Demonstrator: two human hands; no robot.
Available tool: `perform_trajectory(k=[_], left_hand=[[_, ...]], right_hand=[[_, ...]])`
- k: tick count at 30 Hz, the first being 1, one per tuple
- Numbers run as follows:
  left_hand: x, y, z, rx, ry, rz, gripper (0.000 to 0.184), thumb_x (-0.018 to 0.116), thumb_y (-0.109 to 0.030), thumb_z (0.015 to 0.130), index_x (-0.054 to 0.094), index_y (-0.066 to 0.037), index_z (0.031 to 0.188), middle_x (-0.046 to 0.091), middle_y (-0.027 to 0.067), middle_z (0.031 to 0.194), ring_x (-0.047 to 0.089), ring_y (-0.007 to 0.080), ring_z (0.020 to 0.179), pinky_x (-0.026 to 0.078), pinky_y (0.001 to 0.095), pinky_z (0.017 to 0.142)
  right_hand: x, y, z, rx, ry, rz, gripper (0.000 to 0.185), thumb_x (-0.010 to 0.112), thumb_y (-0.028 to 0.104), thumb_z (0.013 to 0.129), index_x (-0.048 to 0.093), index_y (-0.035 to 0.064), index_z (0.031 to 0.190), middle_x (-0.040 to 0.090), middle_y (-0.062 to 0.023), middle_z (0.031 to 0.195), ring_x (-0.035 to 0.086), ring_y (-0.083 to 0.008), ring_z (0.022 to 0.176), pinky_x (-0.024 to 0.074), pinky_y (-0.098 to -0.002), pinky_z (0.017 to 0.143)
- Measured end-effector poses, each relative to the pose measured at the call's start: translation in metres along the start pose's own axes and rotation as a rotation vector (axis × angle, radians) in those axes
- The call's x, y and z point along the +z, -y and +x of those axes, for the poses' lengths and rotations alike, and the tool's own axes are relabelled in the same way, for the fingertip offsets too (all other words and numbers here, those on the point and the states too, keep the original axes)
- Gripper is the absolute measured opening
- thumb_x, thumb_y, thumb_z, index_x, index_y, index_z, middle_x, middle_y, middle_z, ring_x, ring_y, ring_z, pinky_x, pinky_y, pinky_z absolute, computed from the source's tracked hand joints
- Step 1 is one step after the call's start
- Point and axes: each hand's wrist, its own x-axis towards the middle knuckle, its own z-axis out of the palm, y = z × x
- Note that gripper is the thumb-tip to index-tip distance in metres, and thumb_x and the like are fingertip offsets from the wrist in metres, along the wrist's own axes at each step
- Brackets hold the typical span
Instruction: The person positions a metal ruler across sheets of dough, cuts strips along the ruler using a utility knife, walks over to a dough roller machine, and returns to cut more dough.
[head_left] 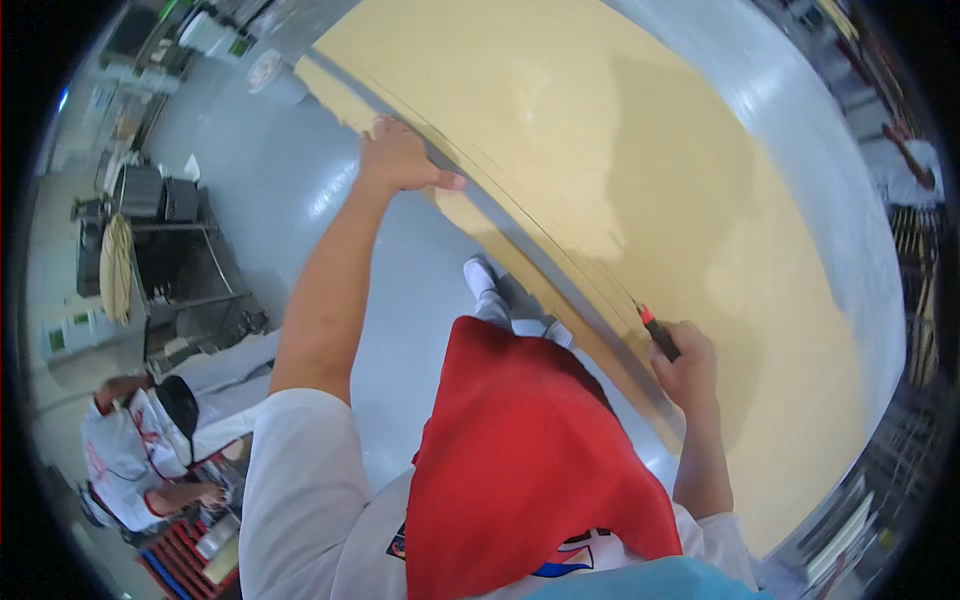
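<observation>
A large pale-yellow sheet [520, 90], which looks like rolled dough, covers most of the table. Along its near edge lies a long grey straightedge [515, 232], running diagonally, with a narrow strip of the sheet showing on its near side. My left hand [400, 160] presses on the straightedge towards its far end, thumb and fingers spread apart. In my right hand [690, 365] is a cutter [657, 332] with a black and red handle, its tip pointing at the sheet beside the straightedge. Thin parallel lines run along the sheet from that tip.
The grey table surface [820, 190] shows beyond the sheet. At lower left a co-worker [150, 450] bends over red racks [180, 555]. A white bucket [275, 78] stands on the floor at upper left. Another person [900, 170] is at far right.
</observation>
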Motion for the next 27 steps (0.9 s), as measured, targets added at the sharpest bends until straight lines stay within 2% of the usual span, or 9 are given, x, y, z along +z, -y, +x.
perform_trajectory(k=[2, 3, 5, 7, 9, 11, 14, 17, 27], left_hand=[[0.0, -0.034, -0.01, 0.028, 0.042, 0.028, 0.127, 0.074, -0.084, 0.06, 0.052, 0.01, 0.142, 0.041, 0.0269, 0.157, 0.024, 0.0453, 0.152, 0.023, 0.0594, 0.121], [-0.016, -0.001, 0.01, 0.01, -0.018, -0.024, 0.127, 0.074, -0.084, 0.06, 0.052, 0.01, 0.142, 0.041, 0.0269, 0.157, 0.024, 0.0453, 0.152, 0.023, 0.0594, 0.121], [-0.011, 0.012, -0.021, 0.037, 0.102, 0.042, 0.125, 0.074, -0.082, 0.061, 0.052, 0.01, 0.142, 0.041, 0.0317, 0.154, 0.023, 0.0475, 0.151, 0.023, 0.0607, 0.12], [-0.027, -0.014, 0.019, 0.092, -0.087, -0.11, 0.124, 0.073, -0.081, 0.063, 0.051, 0.012, 0.143, 0.04, 0.0344, 0.154, 0.023, 0.0486, 0.151, 0.022, 0.0631, 0.119], [-0.04, -0.002, 0.007, 0.056, -0.069, -0.109, 0.125, 0.073, -0.081, 0.063, 0.05, 0.013, 0.143, 0.039, 0.0349, 0.154, 0.022, 0.0491, 0.151, 0.022, 0.0639, 0.119], [-0.049, 0.007, 0.007, 0.039, -0.062, -0.124, 0.125, 0.073, -0.08, 0.064, 0.049, 0.014, 0.143, 0.037, 0.0355, 0.155, 0.021, 0.0496, 0.151, 0.021, 0.0647, 0.119], [-0.036, 0.015, 0.009, 0.108, -0.179, -0.189, 0.126, 0.072, -0.08, 0.065, 0.048, 0.017, 0.142, 0.036, 0.0368, 0.155, 0.02, 0.0507, 0.151, 0.019, 0.0646, 0.12], [-0.05, 0.027, 0.002, 0.119, -0.034, -0.197, 0.123, 0.07, -0.079, 0.068, 0.047, 0.016, 0.142, 0.034, 0.0377, 0.155, 0.019, 0.0519, 0.151, 0.017, 0.0644, 0.121], [-0.036, 0.031, 0.008, 0.224, -0.065, -0.325, 0.116, 0.069, -0.074, 0.074, 0.047, 0.018, 0.142, 0.03, 0.0397, 0.156, 0.014, 0.0546, 0.151, 0.012, 0.0636, 0.123]], right_hand=[[-0.015, -0.002, 0.038, -0.149, -0.045, -0.025, 0.032, 0.071, 0.015, 0.083, 0.07, 0.0057, 0.113, 0.07, -0.0206, 0.095, 0.068, -0.0397, 0.089, 0.0539, -0.0477, 0.077], [-0.017, 0.053, 0.089, -0.195, -0.08, -0.081, 0.032, 0.071, 0.015, 0.083, 0.07, 0.0057, 0.113, 0.07, -0.0206, 0.095, 0.068, -0.0397, 0.089, 0.0539, -0.0477, 0.077], [0.002, 0.105, 0.13, -0.263, 0.037, 0.02, 0.031, 0.064, 0.014, 0.087, 0.068, 0.0052, 0.117, 0.07, -0.0223, 0.098, 0.067, -0.0433, 0.091, 0.053, -0.0511, 0.077], [-0.024, 0.156, 0.225, -0.387, -0.039, -0.112, 0.038, 0.058, 0.014, 0.09, 0.061, 0.0056, 0.128, 0.069, -0.0263, 0.1, 0.065, -0.0465, 0.093, 0.0508, -0.0555, 0.081], [0.015, 0.214, 0.295, -0.499, -0.004, -0.1, 0.05, 0.055, 0.014, 0.091, 0.05, 0.0054, 0.141, 0.069, -0.0293, 0.102, 0.065, -0.0493, 0.095, 0.0492, -0.0579, 0.086], [0.059, 0.259, 0.375, -0.745, -0.11, -0.091, 0.059, 0.054, 0.013, 0.092, 0.041, 0.0032, 0.149, 0.069, -0.0309, 0.102, 0.064, -0.0516, 0.095, 0.0494, -0.0582, 0.088], [0.09, 0.359, 0.438, -0.654, -0.004, -0.223, 0.065, 0.053, 0.013, 0.093, 0.035, 0.0008, 0.154, 0.068, -0.0333, 0.102, 0.065, -0.0511, 0.098, 0.0499, -0.0574, 0.091], [0.122, 0.421, 0.495, -0.659, 0.007, -0.253, 0.066, 0.052, 0.012, 0.093, 0.034, 0.0007, 0.155, 0.068, -0.0343, 0.103, 0.066, -0.0491, 0.1, 0.0503, -0.056, 0.092], [0.149, 0.488, 0.55, -0.611, 0.075, -0.344, 0.066, 0.049, 0.01, 0.091, 0.036, 0.0004, 0.155, 0.068, -0.0299, 0.118, 0.064, -0.045, 0.115, 0.0498, -0.0482, 0.101]])
